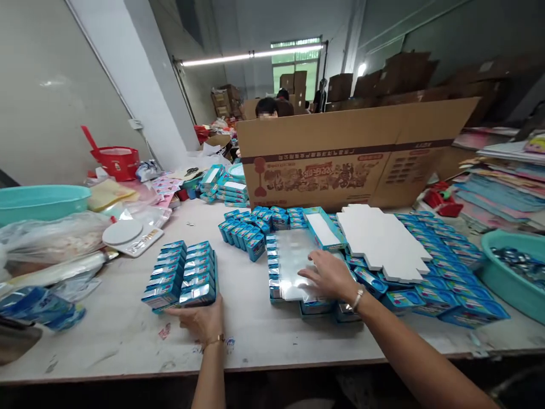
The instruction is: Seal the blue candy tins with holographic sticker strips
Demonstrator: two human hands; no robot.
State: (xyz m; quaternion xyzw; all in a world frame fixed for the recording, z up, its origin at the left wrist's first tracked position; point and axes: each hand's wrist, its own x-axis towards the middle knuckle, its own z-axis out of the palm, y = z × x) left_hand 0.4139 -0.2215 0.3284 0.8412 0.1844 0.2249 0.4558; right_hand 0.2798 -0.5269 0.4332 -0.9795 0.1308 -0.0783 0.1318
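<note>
My left hand (202,321) holds the near end of a blue tray packed with two rows of small blue boxes (198,278). Its thumb lies along the right side and its fingers reach under the front edge. Over a stack of clear plastic sheets (292,255), my right hand (332,274) is spread, fingertips at the top sheet; whether it presses down I cannot tell. Blue boxes show under and beside those sheets. Just behind that hand is an open blue tray (322,227) with a white inside. White cut-out boards (378,241) are stacked to its right.
A large brown carton (323,165) stands across the back, with a person behind it. Many blue boxes (451,272) fill the right side, near a teal basin (511,281). At left are a white scale (128,234), plastic bags (55,244) and another teal basin (42,201).
</note>
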